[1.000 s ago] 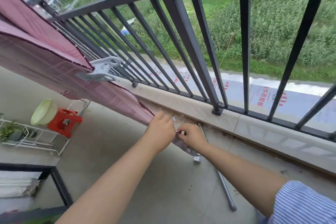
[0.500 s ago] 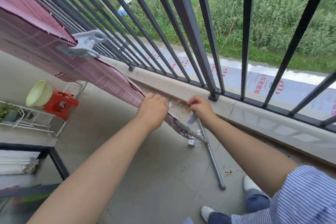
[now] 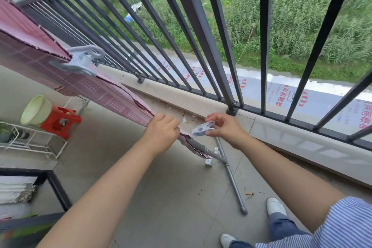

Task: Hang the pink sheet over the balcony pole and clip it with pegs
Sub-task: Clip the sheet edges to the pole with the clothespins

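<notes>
Sheet: the pink sheet (image 3: 84,86) drapes over the pole (image 3: 203,148), running from upper left to centre.
Left hand (image 3: 161,132): fist closed on the sheet's end, probably to pin it taut.
Right hand (image 3: 223,128): pinching a white peg (image 3: 202,128) just beside that corner, ready to clip.
Earlier peg (image 3: 80,62): already gripping the fold, left of centre.

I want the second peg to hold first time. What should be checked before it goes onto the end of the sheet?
1. Peg in the right hand: ok, pinched between the fingers.
2. Pink sheet held at its end by the left hand: ok, gripped at the pole.
3. Peg jaws open enough for pole and cloth: cannot tell.
4. Pole end free past the cloth: ok, bare grey tube shows.
5. First peg clamped further along: ok.
6. Sheet edge flat at the end: not ok, it looks bunched.
</notes>
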